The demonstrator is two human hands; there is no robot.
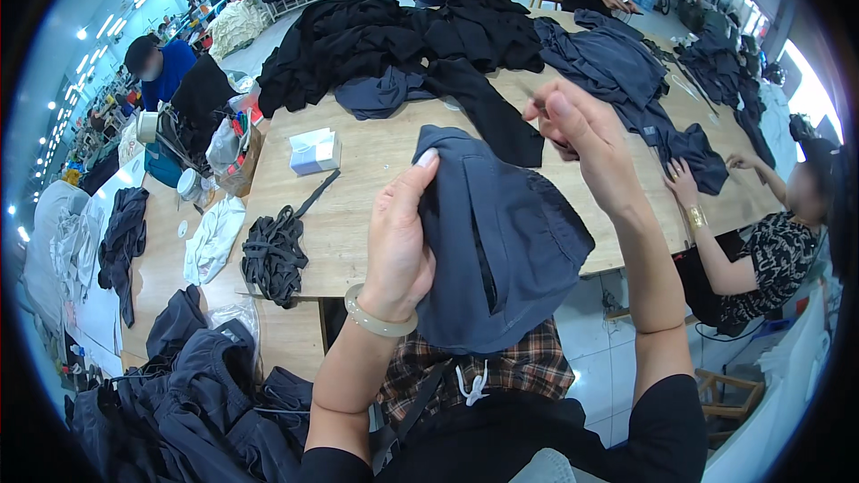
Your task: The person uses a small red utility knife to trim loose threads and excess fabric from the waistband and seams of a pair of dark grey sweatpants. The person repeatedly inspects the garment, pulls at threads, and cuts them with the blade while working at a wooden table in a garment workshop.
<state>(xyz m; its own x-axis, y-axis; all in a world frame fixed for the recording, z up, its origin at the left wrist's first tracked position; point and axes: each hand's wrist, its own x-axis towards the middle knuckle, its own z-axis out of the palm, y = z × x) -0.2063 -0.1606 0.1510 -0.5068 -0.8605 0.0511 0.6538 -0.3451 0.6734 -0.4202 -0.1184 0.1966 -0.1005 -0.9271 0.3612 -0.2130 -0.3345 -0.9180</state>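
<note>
My left hand grips a slate-blue garment by its left edge, the thumb lying on top. The garment hangs in front of my lap, with a long dark slit like a pocket opening and a gathered edge on its right side. My right hand is raised above and right of the garment, apart from it. Its fingers are curled together, and whatever they hold is too small or hidden to make out.
Black garments heap across the table's far side, with slate-blue ones to their right. A tissue box, bundled dark straps and white cloth lie left. More dark garments pile lower left. A co-worker handles cloth at right.
</note>
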